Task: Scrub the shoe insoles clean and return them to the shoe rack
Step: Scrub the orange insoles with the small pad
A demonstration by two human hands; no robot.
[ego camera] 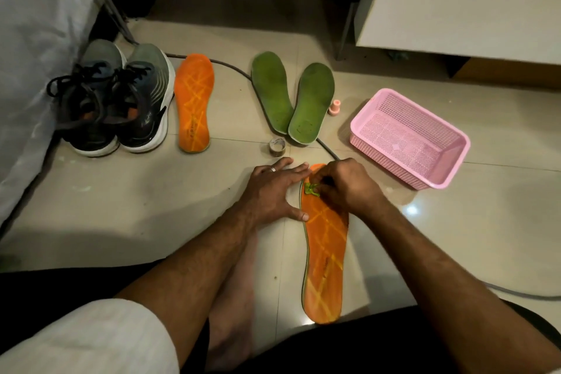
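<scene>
Beside the pink basket (409,136), the right hand (346,188) pinches what looks like a green scrubber (311,190) on the orange insole (326,252); the left hand (273,191) lies flat alongside it.

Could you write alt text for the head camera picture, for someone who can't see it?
A person on the floor scrubs an orange insole with a small green scrubber in the right hand, left hand steadying it.

I am looking at a glossy tiled floor (145,215) throwing back light, a perforated pink plastic basket (408,138), matt foam-like orange insoles (326,255) with a fabric-looking top, duller green insoles (291,97), and mesh-cloth shoes (115,100) with smooth white soles.
</scene>
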